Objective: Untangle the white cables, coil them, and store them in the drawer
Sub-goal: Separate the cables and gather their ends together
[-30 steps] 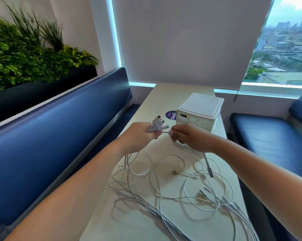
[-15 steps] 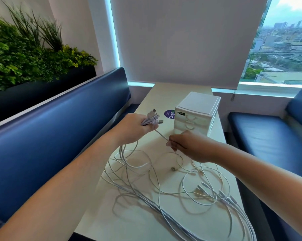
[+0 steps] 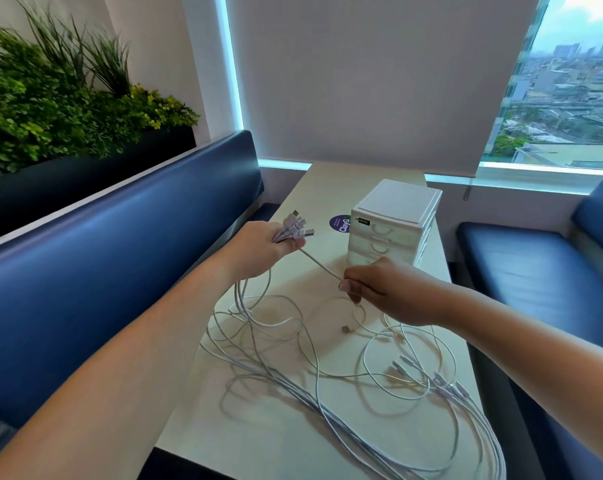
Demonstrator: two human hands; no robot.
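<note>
While left fingers (image 3: 286,245) clutch cable ends (image 3: 295,225) near the table (image 3: 196,403) edge, right fingers (image 3: 348,285) pinch one cable (image 3: 319,263).

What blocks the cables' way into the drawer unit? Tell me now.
The drawers of the white drawer unit all look shut. Nothing else visible stands between it and the white cables on the table.

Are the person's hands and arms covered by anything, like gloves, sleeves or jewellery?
No, both are bare. The left hand and right hand wear no gloves, and no ring shows on the fingers in view. The left forearm and right forearm are uncovered as far as the picture reaches, with no sleeve, watch or bracelet in sight.
</note>
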